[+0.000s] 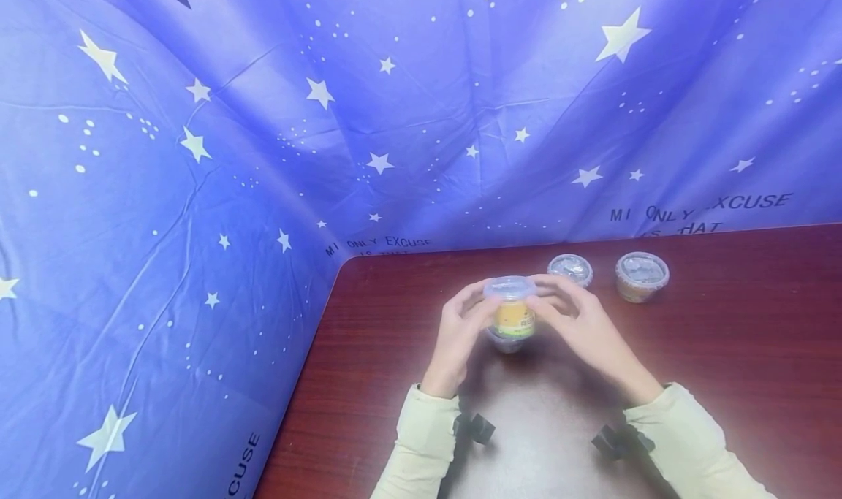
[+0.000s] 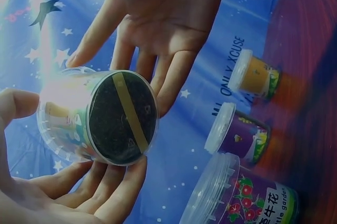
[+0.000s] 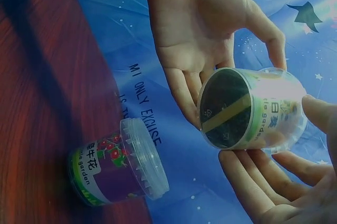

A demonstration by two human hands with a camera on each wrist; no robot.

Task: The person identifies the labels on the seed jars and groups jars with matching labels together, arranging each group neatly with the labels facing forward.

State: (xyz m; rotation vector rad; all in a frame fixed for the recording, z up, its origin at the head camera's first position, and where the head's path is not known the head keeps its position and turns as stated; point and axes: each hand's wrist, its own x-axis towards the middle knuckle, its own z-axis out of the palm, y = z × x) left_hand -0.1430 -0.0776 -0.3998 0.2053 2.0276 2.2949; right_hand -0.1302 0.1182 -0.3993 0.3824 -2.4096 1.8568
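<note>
Gripping a clear lidded cup [image 1: 511,310] between left hand [image 1: 457,336] and right hand [image 1: 585,329], fingers curling round its sides, lifting it above the red-brown table [image 1: 737,353], near two other cups [image 1: 605,272].

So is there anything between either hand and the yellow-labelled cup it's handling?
Nothing visible. The left hand and right hand both touch the yellow-labelled cup directly, lifted off the table. A purple-labelled cup stands below it, apart from the fingers.
</note>
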